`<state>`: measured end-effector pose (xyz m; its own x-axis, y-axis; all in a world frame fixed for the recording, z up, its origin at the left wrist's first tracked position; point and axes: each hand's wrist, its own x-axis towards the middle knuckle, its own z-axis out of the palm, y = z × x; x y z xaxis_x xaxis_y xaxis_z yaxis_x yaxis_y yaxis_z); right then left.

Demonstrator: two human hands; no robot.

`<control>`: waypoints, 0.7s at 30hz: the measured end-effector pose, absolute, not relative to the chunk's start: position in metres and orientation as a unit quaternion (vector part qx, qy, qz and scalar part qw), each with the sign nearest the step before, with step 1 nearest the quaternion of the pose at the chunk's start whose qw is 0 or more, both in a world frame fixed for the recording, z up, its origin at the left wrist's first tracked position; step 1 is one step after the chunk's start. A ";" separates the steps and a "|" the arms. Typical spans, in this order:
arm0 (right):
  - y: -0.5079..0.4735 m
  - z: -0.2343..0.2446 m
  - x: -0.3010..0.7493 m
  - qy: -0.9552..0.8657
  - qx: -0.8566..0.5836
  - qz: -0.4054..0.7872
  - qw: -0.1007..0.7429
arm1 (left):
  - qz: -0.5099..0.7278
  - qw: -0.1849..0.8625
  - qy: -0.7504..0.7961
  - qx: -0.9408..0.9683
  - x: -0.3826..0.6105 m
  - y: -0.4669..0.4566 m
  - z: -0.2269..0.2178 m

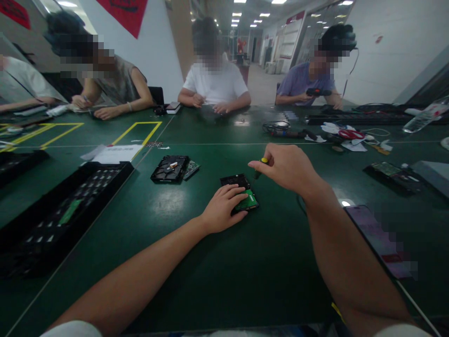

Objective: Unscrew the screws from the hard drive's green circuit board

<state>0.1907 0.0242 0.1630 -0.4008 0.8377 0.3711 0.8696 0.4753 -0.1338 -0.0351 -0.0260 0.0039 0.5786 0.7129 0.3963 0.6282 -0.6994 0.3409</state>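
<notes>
A hard drive (249, 202) with a green circuit board lies on the green table in front of me. My left hand (224, 206) rests over its left part, fingers spread across the top and thumb along the near edge. Pinched in my right hand (289, 166) is a screwdriver (257, 174) with a yellow-ended handle. It is just above and beside the drive's far right corner; its tip is hard to make out. Further left lie a second black drive (170, 168) and a small loose circuit board (191, 170) against it.
A long black tray (70, 215) with compartments stands left, a paper sheet (117, 153) behind it. At right are a phone (379, 241), another drive (393, 177), tangled cables (280, 127) and a bottle (426, 116). Several people sit across the table.
</notes>
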 end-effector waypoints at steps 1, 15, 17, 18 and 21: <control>0.024 0.163 0.190 -0.834 -0.513 -0.041 0.197 | 0.259 0.081 0.378 0.885 -0.035 -0.026 0.004; 0.026 0.160 0.185 -0.865 -0.450 -0.007 0.224 | 0.260 0.076 0.381 0.884 -0.034 -0.027 0.005; 0.026 0.160 0.184 -0.874 -0.430 0.005 0.225 | 0.259 0.076 0.382 0.884 -0.035 -0.026 0.004; 0.025 0.160 0.183 -0.880 -0.418 0.014 0.224 | 0.258 0.077 0.382 0.884 -0.035 -0.026 0.004; 0.024 0.161 0.180 -0.893 -0.390 0.047 0.222 | 0.259 0.076 0.382 0.884 -0.035 -0.026 0.004</control>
<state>0.1798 0.0235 0.1615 -0.5976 0.7167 0.3594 0.6746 0.6917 -0.2577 -0.0346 -0.0261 0.0037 0.5744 0.7143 0.3998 0.6360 -0.6969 0.3314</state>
